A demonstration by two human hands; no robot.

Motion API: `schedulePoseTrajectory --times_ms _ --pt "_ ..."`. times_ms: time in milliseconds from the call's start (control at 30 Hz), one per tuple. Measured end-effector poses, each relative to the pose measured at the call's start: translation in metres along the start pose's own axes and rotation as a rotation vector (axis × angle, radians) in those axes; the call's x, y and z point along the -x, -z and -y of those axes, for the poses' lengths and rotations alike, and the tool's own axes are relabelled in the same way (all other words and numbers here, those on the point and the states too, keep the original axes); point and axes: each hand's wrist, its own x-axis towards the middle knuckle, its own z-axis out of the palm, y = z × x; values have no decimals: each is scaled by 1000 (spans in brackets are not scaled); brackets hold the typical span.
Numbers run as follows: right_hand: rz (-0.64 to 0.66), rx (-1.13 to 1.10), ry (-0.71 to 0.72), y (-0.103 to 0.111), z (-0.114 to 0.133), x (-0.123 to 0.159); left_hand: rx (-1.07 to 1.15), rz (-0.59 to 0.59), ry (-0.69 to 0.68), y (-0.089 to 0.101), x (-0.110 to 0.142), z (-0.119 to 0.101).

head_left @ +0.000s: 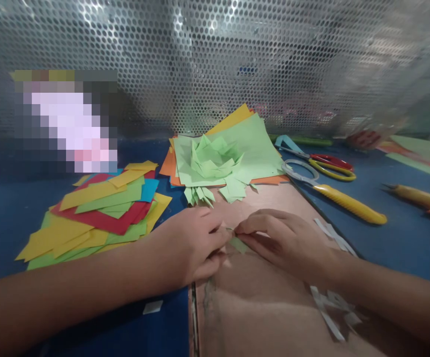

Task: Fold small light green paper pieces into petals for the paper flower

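My left hand (204,243) is closed, its fingertips pinching one side of a small green paper piece (239,245). From the other side, my right hand (280,232) pinches the same piece between thumb and fingers. Its folds are partly hidden by my fingers. Just beyond my hands lie small folded green paper units (199,195) and flat green cut pieces (234,190). Behind them, a ring of interlocked green folded paper (215,159) rests on a light green sheet (261,141).
A pile of yellow, red, green and blue paper (99,208) lies left. On the right are red-and-yellow-handled scissors (332,163), a grey-ringed tool with a yellow handle (349,202) and a yellow pointed tool (423,197). White strips (326,312) lie beside my right forearm. A perforated metal panel (215,64) stands behind.
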Motion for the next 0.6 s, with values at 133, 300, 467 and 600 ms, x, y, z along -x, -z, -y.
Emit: schedulePoseTrajectory --times_ms 133,300,467,600 --pt "16 8 37 2 -1 1 -23 4 -25 2 -1 0" --pt "45 25 68 4 -2 2 -35 3 -21 1 -1 0" --pt "89 28 78 5 -4 4 -75 -9 -28 -2 0 -1" --pt "133 10 22 8 0 3 -147 -87 -78 -7 1 0"
